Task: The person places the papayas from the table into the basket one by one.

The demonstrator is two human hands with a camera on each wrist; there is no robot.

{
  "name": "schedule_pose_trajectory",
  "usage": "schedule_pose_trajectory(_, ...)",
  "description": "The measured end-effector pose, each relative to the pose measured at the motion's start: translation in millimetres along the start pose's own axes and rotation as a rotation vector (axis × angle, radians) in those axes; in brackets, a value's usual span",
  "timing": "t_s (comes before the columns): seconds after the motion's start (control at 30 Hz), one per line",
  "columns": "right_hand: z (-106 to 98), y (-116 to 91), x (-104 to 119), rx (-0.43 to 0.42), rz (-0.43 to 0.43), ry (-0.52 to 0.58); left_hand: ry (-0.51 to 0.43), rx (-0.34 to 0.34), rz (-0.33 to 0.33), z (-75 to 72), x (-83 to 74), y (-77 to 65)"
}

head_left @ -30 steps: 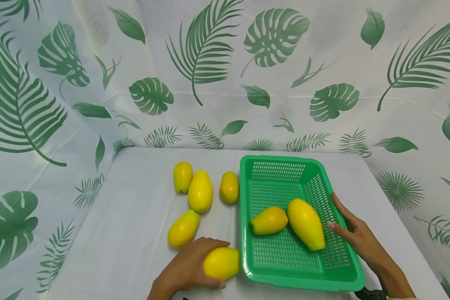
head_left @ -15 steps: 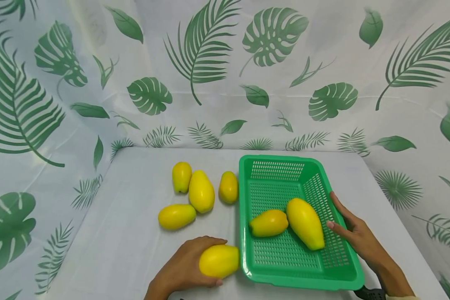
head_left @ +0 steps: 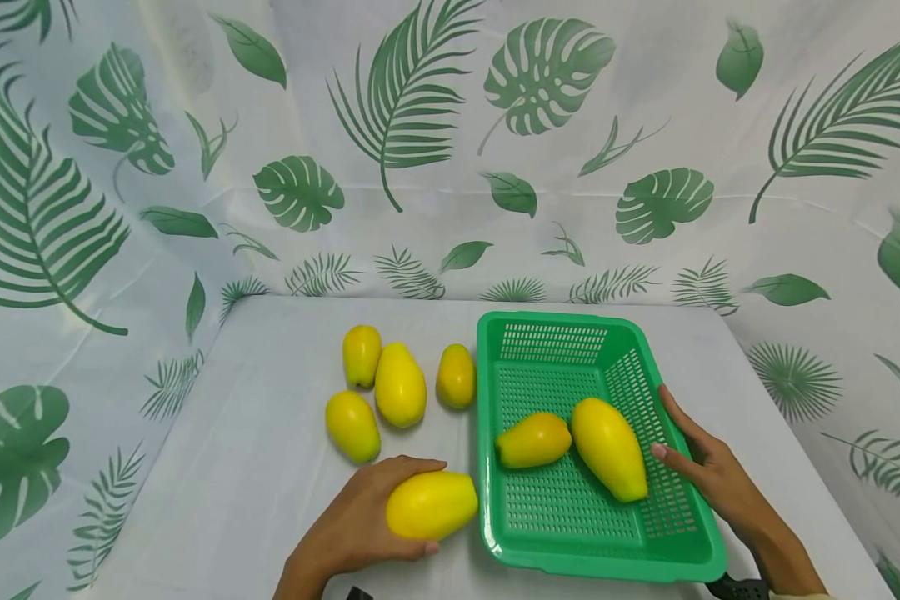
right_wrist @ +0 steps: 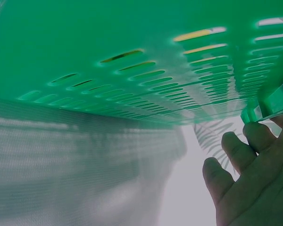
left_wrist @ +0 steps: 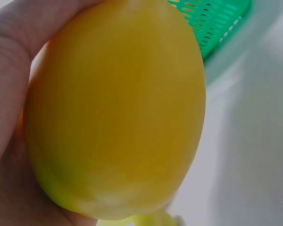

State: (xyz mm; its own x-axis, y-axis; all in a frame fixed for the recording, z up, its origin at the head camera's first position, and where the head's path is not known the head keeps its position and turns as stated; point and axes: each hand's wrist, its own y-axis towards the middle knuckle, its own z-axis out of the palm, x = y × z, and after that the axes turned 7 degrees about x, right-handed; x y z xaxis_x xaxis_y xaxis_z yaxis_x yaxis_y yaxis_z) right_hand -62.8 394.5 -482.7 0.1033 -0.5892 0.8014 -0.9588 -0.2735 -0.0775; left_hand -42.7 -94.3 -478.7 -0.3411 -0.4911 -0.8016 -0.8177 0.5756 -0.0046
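Observation:
A large yellow papaya (head_left: 432, 505) is gripped by my left hand (head_left: 360, 515), thumb on its near side and fingers over the far side. Its narrow end points at the left wall of the green plastic basket (head_left: 607, 560). In the left wrist view the same papaya (left_wrist: 118, 113) fills most of the picture. On the basket's right rim, my right hand (head_left: 720, 471) holds with the thumb inside and fingers outside. From the right wrist view, the slotted basket wall (right_wrist: 85, 47) hangs over several fingers (right_wrist: 236, 153). Two papayas lie in the basket, a smaller one (head_left: 534, 440) and a larger one (head_left: 609, 450).
Left of the basket lie more papayas: one (head_left: 457, 377) beside its wall, a long one (head_left: 401, 385), one (head_left: 362, 356) at the back and one (head_left: 352, 426) nearer my left hand. A white cloth (head_left: 217, 467) covers the table, and a leaf-print sheet (head_left: 435, 125) hangs behind.
My left hand has moved slightly left and away from me with the papaya. The papaya beyond that hand has rolled left and turned. My right hand and the basket have stayed put.

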Motion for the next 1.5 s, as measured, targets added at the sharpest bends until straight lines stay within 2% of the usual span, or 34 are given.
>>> schedule_pose_trajectory(0.1, 0, 0, 0, -0.001, -0.004, 0.009, 0.007, -0.003, -0.015, -3.9, -3.1, 1.5)
schedule_pose_trajectory(0.43, 1, 0, -1, -0.001, -0.01, 0.015, -0.003, -0.032, 0.016, -13.4, -8.2, 5.1)
schedule_pose_trajectory(0.6, 1, 0, -2, 0.0, -0.015, 0.019, 0.019, -0.045, 0.051, -15.1, -11.3, 7.4)
schedule_pose_trajectory(0.83, 1, 0, -3, -0.003, -0.014, 0.013, -0.018, -0.01, 0.074, -16.3, -22.4, 16.7)
schedule_pose_trajectory(1.07, 1, 0, -3, -0.001, -0.021, 0.036, -0.023, -0.01, 0.157, -11.8, -32.5, 29.5)
schedule_pose_trajectory(1.5, 0, -1, -3, 0.008, -0.027, 0.049, -0.028, -0.004, 0.264, -2.6, -48.0, 50.7)
